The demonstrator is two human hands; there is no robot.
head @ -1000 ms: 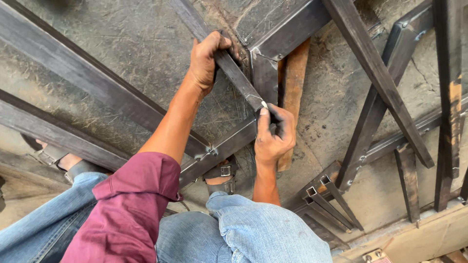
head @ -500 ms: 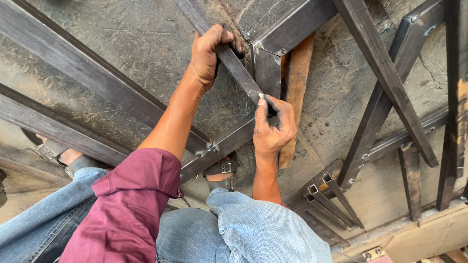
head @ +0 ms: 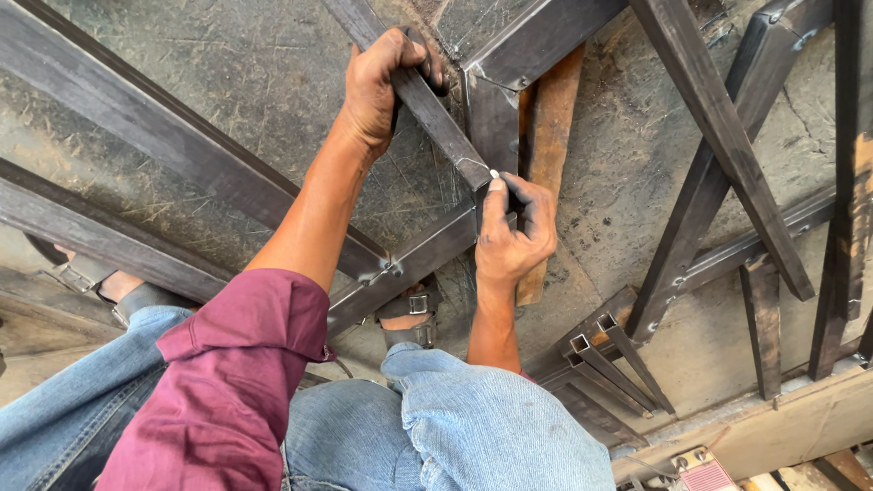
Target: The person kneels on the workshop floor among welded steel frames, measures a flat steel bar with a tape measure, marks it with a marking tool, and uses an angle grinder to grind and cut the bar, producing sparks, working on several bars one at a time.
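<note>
Two hands: left grips steel bar, right pinches chalk.

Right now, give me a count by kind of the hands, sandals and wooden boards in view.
Hands: 2, the left hand gripping the steel bar, the right hand pinching a white marker
Sandals: 2
Wooden boards: 1
Total: 5

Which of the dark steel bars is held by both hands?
The short diagonal dark steel bar: left hand grips its upper part, right hand touches its lower end. The other bars lie untouched.
</note>
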